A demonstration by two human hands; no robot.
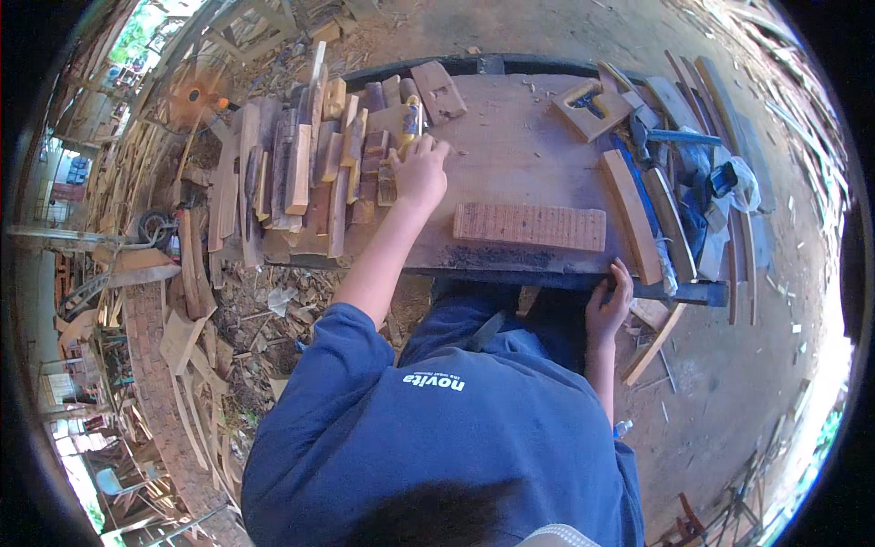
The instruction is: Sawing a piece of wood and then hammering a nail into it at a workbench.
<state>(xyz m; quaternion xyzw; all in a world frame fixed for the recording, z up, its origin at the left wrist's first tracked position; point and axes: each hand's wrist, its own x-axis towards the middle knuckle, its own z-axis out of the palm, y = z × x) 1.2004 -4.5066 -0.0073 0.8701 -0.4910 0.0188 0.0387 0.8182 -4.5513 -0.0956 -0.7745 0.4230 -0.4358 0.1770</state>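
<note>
My left hand (421,175) reaches across the workbench (524,137), its fingers bent around the lower end of a slim yellow tool or bottle (413,117); its exact kind is hidden. Beside this hand lies a dense row of wooden-bodied pieces (301,169), some like hand planes, some like plain blocks. My right hand (609,301) rests at the near edge of the bench, fingers stretched and apart, holding nothing. Between my hands, close to the near edge, a long rectangular wood block (529,226) lies flat. Beyond the left hand is a brown block with a cavity (438,93).
At the bench's right lie a wood block with a dark opening (591,108), a hammer (674,137), long wooden strips (631,217) and a clear plastic bag (744,185). Wood scraps (269,319) litter the ground at left. An orange fan (194,96) stands far left.
</note>
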